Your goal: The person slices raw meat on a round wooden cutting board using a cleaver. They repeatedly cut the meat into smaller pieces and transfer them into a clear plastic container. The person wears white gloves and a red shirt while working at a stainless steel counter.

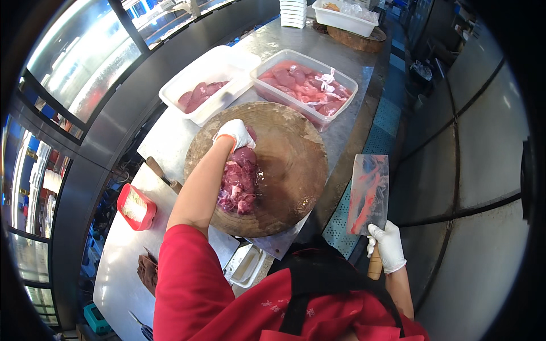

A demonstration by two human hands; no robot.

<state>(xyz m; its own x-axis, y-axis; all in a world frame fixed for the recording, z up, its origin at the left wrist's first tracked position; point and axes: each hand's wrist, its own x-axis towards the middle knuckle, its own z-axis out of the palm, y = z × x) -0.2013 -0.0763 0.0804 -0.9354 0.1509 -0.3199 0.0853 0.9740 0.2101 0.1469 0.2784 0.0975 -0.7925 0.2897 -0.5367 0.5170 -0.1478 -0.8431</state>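
Note:
A round wooden chopping block (pixel 290 170) stands before me. On its left part lies a heap of dark red raw meat (pixel 237 183), with smooth pieces at its far end. My left hand (pixel 237 134), in a white glove with an orange cuff edge, rests with curled fingers on those smooth pieces; whether it grips one is hidden. Off the block to the right, my gloved right hand (pixel 387 247) is closed round the wooden handle of a cleaver (pixel 367 196). The cleaver's broad blade points away from me and bears reddish smears.
Behind the block, a white tub (pixel 170 91) and a translucent tub (pixel 347 100) hold raw meat pieces. A red container (pixel 149 213) sits left, near a wooden handle (pixel 154 166). Farther back are stacked white trays (pixel 293 13) and another white tub (pixel 341 19). Metal panels (pixel 482 140) flank the right.

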